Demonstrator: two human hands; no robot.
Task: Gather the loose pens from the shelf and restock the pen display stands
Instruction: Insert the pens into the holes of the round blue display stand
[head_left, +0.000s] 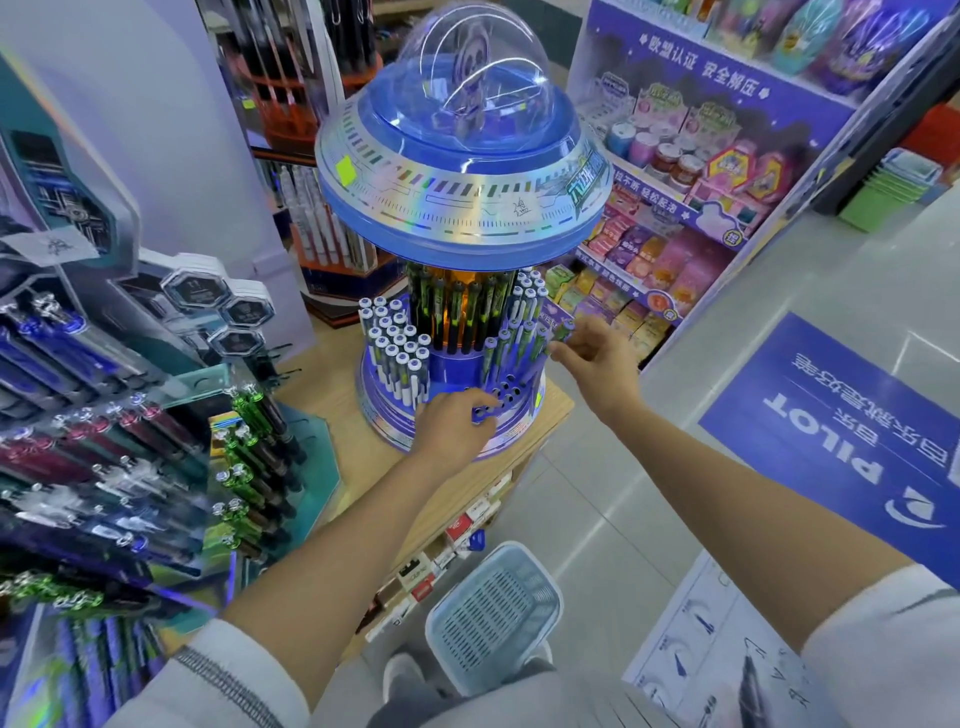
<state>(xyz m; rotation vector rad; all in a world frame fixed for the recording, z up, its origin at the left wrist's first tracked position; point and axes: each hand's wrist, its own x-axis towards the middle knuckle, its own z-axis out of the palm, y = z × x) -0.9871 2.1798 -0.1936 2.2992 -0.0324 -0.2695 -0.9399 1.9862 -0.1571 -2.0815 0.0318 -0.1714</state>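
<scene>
Item 1. Pen display stand (462, 208): round, tiered, blue, under a wide saucer canopy with a clear dome. It stands on the wooden shelf top (553, 415).

Item 2. Stock in place: white-capped pens (397, 348) fill the left tiers and black-and-green pens (457, 312) ring the core. The front right tier shows a patch of empty holes (506, 397), judged the slots due for refilling.

Item 3. Left hand (454, 426): fingers bent over the lower tier, tips on it just beside the empty holes. Judged to steady or turn the stand so the gap faces forward. Whether anything lies under the fingers cannot be told.

Item 4. Right hand (597, 358): thumb and fingertips pinch a green pen (561, 332), held tilted at the right flank of the stand among the pens already seated, above and right of the empty holes. Judged to be on its way into a slot.

Item 5. Obstructions: the canopy overhangs the tiers, so entry is from the side and low. Neighbouring pens crowd the right-hand rows.

Item 6. Surroundings: slanted racks of packaged pens (130, 467) at left; a blue mesh basket (493, 618) on the floor by the feet; a purple shelf of boxed goods (701, 208) at right; a blue floor sticker (831, 426)
</scene>
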